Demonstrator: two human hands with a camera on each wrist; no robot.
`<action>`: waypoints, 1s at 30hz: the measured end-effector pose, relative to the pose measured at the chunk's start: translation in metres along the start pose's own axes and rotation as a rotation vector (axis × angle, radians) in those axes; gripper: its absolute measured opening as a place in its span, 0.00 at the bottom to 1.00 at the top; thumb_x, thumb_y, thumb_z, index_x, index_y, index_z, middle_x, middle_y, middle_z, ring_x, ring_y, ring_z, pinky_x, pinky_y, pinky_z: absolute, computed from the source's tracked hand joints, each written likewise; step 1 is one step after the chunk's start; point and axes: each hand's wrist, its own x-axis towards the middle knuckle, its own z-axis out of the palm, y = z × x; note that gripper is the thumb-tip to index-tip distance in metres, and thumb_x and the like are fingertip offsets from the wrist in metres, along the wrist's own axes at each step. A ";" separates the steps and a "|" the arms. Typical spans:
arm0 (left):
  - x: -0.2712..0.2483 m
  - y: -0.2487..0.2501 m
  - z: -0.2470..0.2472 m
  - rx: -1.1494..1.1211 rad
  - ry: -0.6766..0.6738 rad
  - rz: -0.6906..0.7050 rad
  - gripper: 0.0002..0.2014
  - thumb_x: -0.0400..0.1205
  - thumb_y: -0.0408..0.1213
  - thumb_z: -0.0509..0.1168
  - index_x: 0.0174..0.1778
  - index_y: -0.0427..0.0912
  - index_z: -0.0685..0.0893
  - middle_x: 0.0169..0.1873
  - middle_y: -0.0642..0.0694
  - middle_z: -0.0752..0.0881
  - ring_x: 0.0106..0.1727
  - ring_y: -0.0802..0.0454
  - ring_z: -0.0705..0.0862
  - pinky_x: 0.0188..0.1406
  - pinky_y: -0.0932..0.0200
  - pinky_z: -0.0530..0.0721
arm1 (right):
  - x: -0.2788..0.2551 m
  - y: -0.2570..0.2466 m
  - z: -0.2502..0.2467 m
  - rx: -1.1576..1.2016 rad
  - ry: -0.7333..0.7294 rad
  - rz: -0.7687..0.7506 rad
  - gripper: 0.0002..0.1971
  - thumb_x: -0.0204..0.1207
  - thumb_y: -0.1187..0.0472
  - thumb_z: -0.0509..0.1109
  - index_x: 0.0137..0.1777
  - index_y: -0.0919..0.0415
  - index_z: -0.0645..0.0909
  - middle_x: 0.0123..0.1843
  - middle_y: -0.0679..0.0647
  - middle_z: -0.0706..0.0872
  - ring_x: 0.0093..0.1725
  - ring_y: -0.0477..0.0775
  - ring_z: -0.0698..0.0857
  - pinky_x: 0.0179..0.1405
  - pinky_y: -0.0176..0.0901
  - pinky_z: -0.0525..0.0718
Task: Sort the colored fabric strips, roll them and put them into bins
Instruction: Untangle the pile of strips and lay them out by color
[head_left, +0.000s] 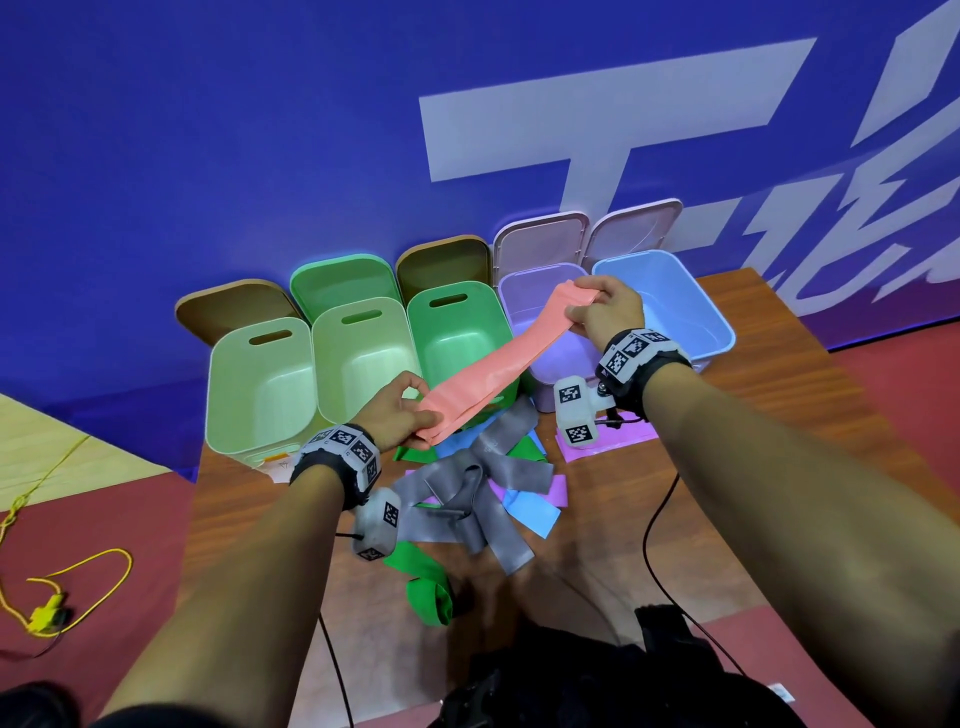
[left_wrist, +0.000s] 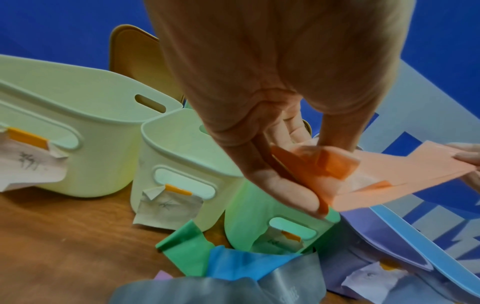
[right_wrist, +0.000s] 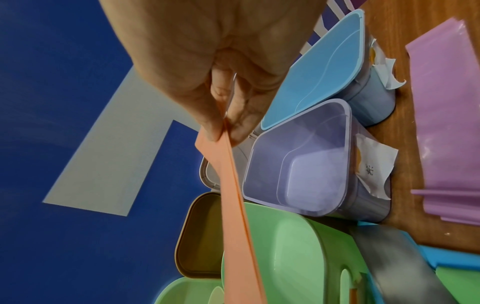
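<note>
A salmon-pink fabric strip (head_left: 493, 364) is stretched in the air between both hands, above the bins. My left hand (head_left: 397, 415) pinches its near end, where the strip (left_wrist: 363, 176) is folded over itself. My right hand (head_left: 605, 309) pinches the far end over the lilac bin (head_left: 558, 358); the strip (right_wrist: 233, 205) hangs edge-on from those fingers. On the wooden table (head_left: 727, 467) lies a pile of loose strips: several grey (head_left: 488, 499), green (head_left: 426, 582), blue (head_left: 530, 512) and purple (head_left: 602, 447).
Along the blue wall stand open bins: two pale green (head_left: 260, 389), (head_left: 358, 358), one brighter green (head_left: 457, 338), the lilac one and a light blue one (head_left: 670, 306), lids leaning behind. Paper labels (left_wrist: 28, 164) hang on the bin fronts. A yellow cord (head_left: 67, 587) lies on the floor at left.
</note>
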 end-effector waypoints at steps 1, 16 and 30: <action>-0.001 -0.001 -0.001 -0.002 0.008 0.006 0.15 0.81 0.23 0.69 0.52 0.40 0.70 0.29 0.42 0.86 0.24 0.48 0.84 0.25 0.58 0.87 | 0.000 0.000 0.000 0.009 -0.003 0.001 0.20 0.74 0.80 0.70 0.61 0.61 0.82 0.60 0.67 0.86 0.52 0.61 0.88 0.41 0.42 0.89; 0.006 -0.010 -0.017 0.166 0.139 0.047 0.16 0.76 0.29 0.77 0.39 0.42 0.73 0.29 0.46 0.81 0.27 0.52 0.79 0.27 0.64 0.76 | -0.008 -0.003 0.007 -0.075 0.032 0.067 0.19 0.70 0.79 0.67 0.60 0.65 0.82 0.41 0.51 0.80 0.47 0.60 0.83 0.48 0.52 0.90; 0.005 -0.027 -0.021 0.083 0.171 -0.015 0.13 0.78 0.25 0.73 0.48 0.44 0.77 0.36 0.36 0.86 0.33 0.43 0.84 0.35 0.54 0.86 | -0.011 0.027 -0.006 -0.209 0.038 0.138 0.09 0.68 0.74 0.71 0.46 0.63 0.82 0.39 0.57 0.83 0.37 0.53 0.83 0.52 0.55 0.91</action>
